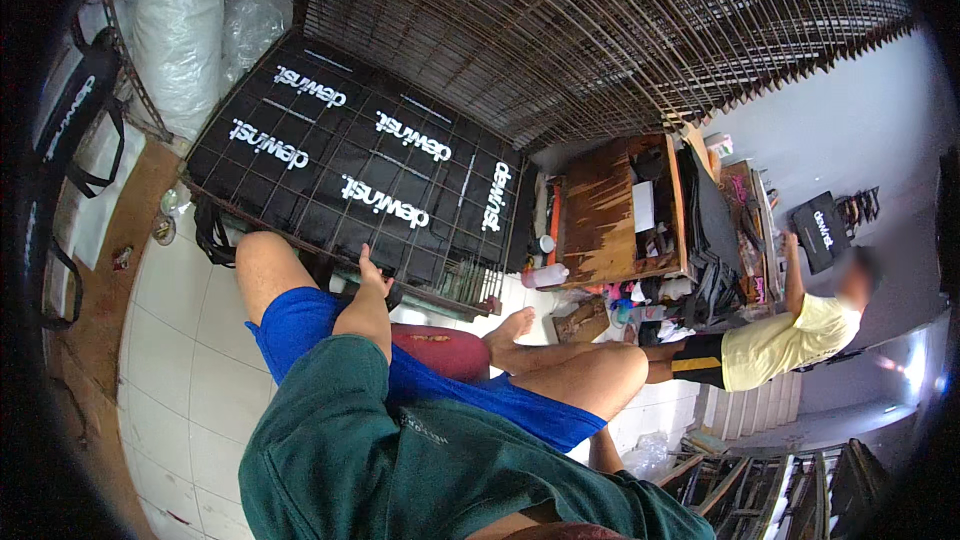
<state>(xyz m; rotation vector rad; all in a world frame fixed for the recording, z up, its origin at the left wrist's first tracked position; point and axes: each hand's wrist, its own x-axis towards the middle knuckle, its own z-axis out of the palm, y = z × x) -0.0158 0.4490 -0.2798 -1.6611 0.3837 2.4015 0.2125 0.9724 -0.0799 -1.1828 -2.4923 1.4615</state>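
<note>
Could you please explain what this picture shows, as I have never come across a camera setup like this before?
No robot is involved: someone works here barehanded. The single picture comes from a wide fisheye camera worn on that person's head, looking down, which is why straight edges bend. The left hand is at the near edge of a metal wire rack; I cannot tell whether it grips anything. The right hand is hidden. Black panels with white lettering lie in the rack, crossed by wires, and more wire shelves slant up behind them. A co-worker is to the right.
</note>
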